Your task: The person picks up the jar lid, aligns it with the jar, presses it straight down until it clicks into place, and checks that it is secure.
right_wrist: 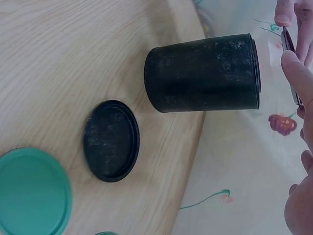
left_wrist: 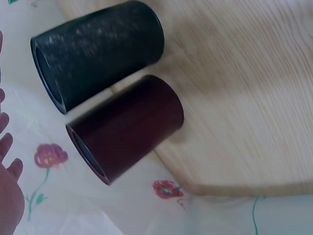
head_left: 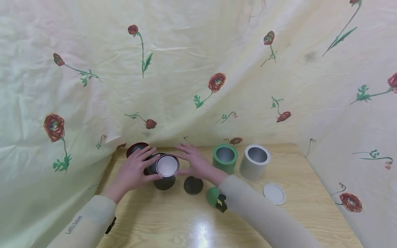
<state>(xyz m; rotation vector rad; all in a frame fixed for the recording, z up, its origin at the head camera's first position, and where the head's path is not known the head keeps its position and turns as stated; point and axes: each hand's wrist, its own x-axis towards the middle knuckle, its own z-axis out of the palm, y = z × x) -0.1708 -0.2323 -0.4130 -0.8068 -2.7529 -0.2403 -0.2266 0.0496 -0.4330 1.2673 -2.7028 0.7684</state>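
Observation:
Between my left hand (head_left: 138, 168) and right hand (head_left: 198, 163) is a round lid (head_left: 167, 165) with a pale face and dark rim. Fingers and thumbs of both hands curve about its edge from opposite sides. In the right wrist view the lid shows edge-on, pinched at the thumb. Behind and beneath it, the black can (right_wrist: 205, 73) stands upright, partly covered in the head view. The dark red can (left_wrist: 127, 129) stands beside the black one, partly behind my left hand in the head view.
A green can (head_left: 225, 167) and a white can (head_left: 252, 168), both uncovered, stand to the right. On the wooden table (head_left: 161, 220) lie a black lid (head_left: 193, 185), a green lid (head_left: 212, 197) and a white lid (head_left: 274, 194). Flowered cloth (head_left: 186, 86) hangs behind and at the sides.

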